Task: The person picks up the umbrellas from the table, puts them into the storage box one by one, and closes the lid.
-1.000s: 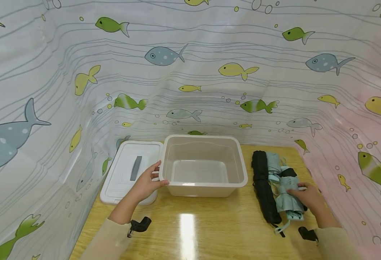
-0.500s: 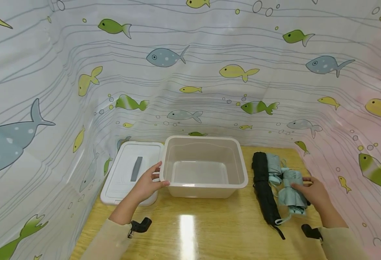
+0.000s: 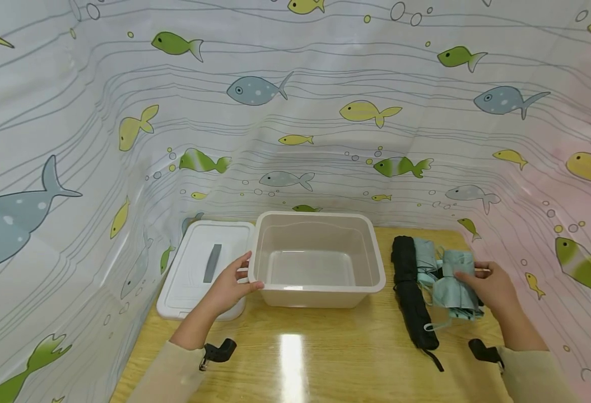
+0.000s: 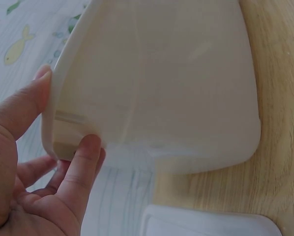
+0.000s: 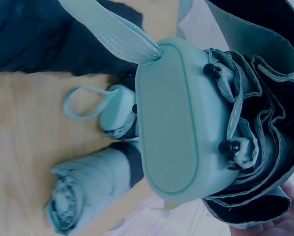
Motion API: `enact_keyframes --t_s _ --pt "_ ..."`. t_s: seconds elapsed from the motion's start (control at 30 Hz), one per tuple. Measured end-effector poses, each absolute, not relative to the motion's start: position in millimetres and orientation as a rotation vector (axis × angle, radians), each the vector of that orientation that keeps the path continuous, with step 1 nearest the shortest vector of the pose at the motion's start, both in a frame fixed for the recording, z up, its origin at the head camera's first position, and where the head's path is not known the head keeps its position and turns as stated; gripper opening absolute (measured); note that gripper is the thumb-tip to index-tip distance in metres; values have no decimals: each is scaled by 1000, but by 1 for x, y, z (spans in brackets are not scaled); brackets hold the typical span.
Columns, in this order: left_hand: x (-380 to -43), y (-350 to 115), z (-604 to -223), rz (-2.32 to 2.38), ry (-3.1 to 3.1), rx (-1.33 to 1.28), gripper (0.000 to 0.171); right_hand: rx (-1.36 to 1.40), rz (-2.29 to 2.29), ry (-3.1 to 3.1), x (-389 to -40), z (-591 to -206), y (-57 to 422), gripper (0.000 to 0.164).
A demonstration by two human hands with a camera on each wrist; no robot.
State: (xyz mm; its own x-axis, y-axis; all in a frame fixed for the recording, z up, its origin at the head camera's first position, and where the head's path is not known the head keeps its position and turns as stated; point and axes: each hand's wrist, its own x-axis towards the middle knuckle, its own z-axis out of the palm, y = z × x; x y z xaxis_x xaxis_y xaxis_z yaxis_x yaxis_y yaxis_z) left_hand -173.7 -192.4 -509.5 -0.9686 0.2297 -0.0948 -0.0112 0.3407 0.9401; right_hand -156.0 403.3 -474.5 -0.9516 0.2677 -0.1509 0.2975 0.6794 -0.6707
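My left hand (image 3: 227, 286) grips the left rim of a beige plastic bin (image 3: 320, 298), thumb on one side of the rim and fingers on the other. The bin stands upright with nothing in it. At the right, my right hand (image 3: 496, 286) holds a folded pale green umbrella (image 3: 454, 291) by its fabric, raised over the table. Its flat-ended handle (image 5: 169, 120) and wrist strap (image 5: 112, 37) show close up in the right wrist view. Behind it lie another pale green umbrella (image 3: 426, 258) and a rolled pale green bundle (image 5: 90, 187). Alongside is a long black umbrella (image 3: 410, 296).
A white lid (image 3: 189, 268) with a grey handle (image 3: 212, 263) lies left of the bin, close behind my left hand. The wooden table (image 3: 345, 358) meets a fish-printed sheet (image 3: 325, 157) at the back and sides.
My right hand has lifted the pale green umbrella from the others and moved it slightly right and away from me. The left hand stays on the bin rim.
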Motion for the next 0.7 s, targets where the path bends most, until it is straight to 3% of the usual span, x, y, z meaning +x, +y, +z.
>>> enact_keyframes --t_s 0.7 --pt "-171 -190 -505 1677 2394 193 91 419 -1282 2912 -171 -418 368 88"
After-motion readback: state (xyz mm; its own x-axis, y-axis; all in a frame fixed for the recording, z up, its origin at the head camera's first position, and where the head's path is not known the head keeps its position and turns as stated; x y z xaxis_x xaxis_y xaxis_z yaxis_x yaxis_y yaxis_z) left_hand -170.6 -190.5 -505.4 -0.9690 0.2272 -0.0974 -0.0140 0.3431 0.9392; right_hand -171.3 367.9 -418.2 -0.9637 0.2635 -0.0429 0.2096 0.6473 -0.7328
